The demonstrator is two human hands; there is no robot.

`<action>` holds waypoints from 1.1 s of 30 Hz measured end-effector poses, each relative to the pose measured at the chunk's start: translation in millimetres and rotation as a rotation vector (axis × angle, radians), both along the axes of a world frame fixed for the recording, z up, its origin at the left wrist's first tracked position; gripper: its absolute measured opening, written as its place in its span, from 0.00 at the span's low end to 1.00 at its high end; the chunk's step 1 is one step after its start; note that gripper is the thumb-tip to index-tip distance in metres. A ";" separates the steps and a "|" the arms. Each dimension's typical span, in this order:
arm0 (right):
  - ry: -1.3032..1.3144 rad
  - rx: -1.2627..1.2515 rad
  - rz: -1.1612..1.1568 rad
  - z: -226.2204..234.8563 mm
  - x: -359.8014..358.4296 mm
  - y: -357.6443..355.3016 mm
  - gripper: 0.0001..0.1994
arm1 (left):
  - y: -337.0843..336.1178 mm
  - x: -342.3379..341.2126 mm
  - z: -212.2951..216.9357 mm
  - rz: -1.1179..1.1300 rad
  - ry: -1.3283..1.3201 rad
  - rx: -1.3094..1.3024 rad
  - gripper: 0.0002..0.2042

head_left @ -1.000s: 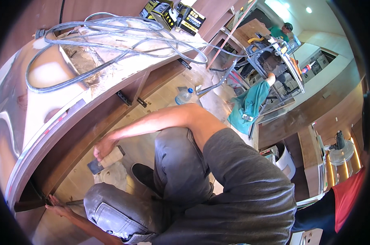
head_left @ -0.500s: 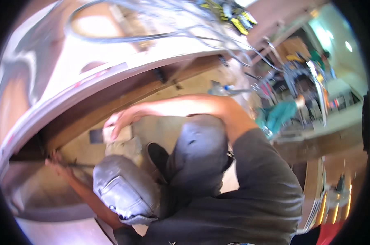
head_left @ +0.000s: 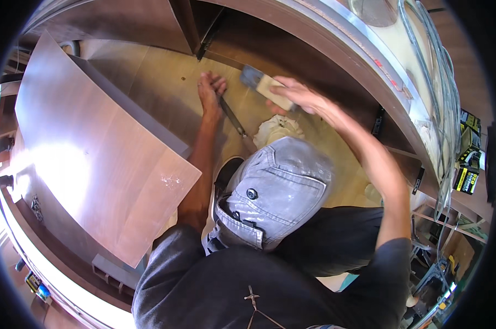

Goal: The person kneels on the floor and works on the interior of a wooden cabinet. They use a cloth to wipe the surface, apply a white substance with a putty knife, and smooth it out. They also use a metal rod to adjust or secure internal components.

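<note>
Your right hand (head_left: pixel 300 98) swung the brush (head_left: pixel 264 85) up under the far counter (head_left: pixel 335 49), fingers clenched on its handle; your left hand (head_left: pixel 211 93) pressed flat, fingers released, on the floor (head_left: pixel 149 77); steadier, slower strokes would have served you better

My feed is bright, daylight washing in from the left. Hard glare blooms on the open cabinet door (head_left: pixel 100 159), and the cabinet floor (head_left: pixel 149 82) beyond it sits in shadow. My right hand (head_left: pixel 297 98) smears with motion blur. Straight edges bow near the black fisheye rim.
</note>
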State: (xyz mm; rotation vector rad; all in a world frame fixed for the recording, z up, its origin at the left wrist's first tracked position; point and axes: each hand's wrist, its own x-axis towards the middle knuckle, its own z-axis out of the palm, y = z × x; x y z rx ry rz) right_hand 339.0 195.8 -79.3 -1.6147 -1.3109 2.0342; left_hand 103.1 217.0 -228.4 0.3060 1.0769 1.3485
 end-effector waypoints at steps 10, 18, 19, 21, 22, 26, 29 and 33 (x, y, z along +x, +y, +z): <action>0.199 0.083 -0.183 -68.8 -76.4 31.7 0.17 | 17.3 16.5 11.7 -0.133 -0.093 0.107 0.13; 0.173 0.092 -0.204 -77.5 -71.7 49.0 0.17 | 30.0 20.5 17.8 -0.168 -0.047 0.171 0.13; 0.171 0.090 -0.201 -77.4 -70.4 47.7 0.17 | 29.1 22.9 15.5 -0.161 -0.041 0.173 0.13; 0.168 0.110 -0.191 -77.1 -69.2 45.8 0.17 | 27.8 25.7 11.8 -0.137 -0.018 0.186 0.13; 0.165 0.122 -0.193 -75.1 -68.7 45.4 0.17 | 29.0 27.3 11.5 -0.126 -0.004 0.199 0.13; 0.185 0.101 -0.181 -71.4 -66.2 46.2 0.18 | 29.2 30.0 20.1 -0.145 0.083 0.170 0.14; 0.206 0.106 -0.204 -71.6 -67.5 46.3 0.18 | 27.7 37.3 31.5 -0.091 0.141 0.201 0.13; 0.236 0.137 -0.250 -83.4 -69.5 44.0 0.18 | 27.8 46.1 39.0 -0.054 0.112 0.147 0.14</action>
